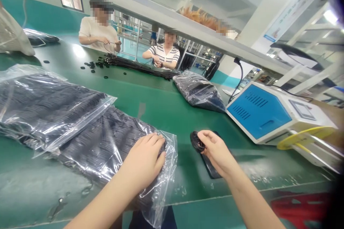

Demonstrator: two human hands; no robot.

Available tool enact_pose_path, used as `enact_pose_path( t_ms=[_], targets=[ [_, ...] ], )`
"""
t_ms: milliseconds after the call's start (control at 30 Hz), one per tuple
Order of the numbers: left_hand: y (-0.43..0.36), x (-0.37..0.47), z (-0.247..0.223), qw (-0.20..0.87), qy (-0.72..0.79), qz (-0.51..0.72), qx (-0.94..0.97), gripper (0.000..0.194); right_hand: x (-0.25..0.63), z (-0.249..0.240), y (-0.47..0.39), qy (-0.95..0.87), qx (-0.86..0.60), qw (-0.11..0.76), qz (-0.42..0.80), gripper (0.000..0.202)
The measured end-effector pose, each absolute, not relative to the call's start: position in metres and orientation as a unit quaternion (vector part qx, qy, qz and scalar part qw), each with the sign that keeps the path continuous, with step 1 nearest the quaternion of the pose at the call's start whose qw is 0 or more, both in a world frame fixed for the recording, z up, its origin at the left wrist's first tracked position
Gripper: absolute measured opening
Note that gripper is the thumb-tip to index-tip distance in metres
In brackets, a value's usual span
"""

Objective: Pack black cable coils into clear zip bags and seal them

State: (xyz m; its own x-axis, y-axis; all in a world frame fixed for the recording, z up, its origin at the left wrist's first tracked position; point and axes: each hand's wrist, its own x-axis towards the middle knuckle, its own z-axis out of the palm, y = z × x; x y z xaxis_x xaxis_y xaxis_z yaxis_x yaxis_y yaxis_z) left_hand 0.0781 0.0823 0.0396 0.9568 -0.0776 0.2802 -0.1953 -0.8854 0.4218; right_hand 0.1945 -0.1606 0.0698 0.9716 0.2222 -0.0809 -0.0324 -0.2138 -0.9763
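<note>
My left hand (146, 157) lies over the end of a clear plastic bag (107, 143) packed with rows of black coiled pieces. Its fingers curl over the bag's contents, the thumb set apart, with a bit of black showing between them; the fingertips are partly hidden. To the right, my right hand (215, 150) pinches a small black coiled cable (197, 142) between thumb and fingers, just above the green table (182, 182). Beneath that hand lies a dark flat object (212, 166), resembling a phone, partly covered by the hand.
A second filled bag (45, 103) overlaps the first at left. Loose black rings (92, 65) and a bundle of black cables (139, 66) lie farther back, near another bag (199, 91). A blue-and-white machine (260, 111) with a yellow disc stands right. Two people sit opposite.
</note>
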Motion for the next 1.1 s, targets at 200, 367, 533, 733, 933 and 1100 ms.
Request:
enact_pose_path(
  t_ms=[200, 367, 533, 733, 933, 1100],
  targets=[
    [0.082, 0.078, 0.040, 0.226, -0.070, 0.129, 0.963, 0.038, 0.193, 0.038, -0.176, -0.121, -0.828, 0.542, 0.077, 0.052],
    [0.083, 0.076, 0.042, 0.224, -0.070, 0.131, 0.963, 0.038, 0.176, 0.019, -0.182, -0.184, -0.856, 0.479, 0.070, 0.046],
    [0.082, 0.076, 0.042, 0.223, -0.070, 0.127, 0.964, 0.039, 0.160, 0.016, -0.185, -0.199, -0.890, 0.409, 0.008, 0.039],
    [0.082, 0.077, 0.041, 0.219, -0.067, 0.117, 0.966, 0.041, 0.158, 0.008, -0.190, -0.189, -0.927, 0.319, -0.060, 0.041],
    [0.082, 0.078, 0.042, 0.214, -0.063, 0.110, 0.968, 0.042, 0.146, 0.008, -0.192, -0.215, -0.935, 0.280, -0.030, 0.042],
    [0.081, 0.077, 0.040, 0.212, -0.065, 0.110, 0.969, 0.043, 0.134, 0.013, -0.192, -0.203, -0.921, 0.334, 0.000, 0.045]
  ],
)
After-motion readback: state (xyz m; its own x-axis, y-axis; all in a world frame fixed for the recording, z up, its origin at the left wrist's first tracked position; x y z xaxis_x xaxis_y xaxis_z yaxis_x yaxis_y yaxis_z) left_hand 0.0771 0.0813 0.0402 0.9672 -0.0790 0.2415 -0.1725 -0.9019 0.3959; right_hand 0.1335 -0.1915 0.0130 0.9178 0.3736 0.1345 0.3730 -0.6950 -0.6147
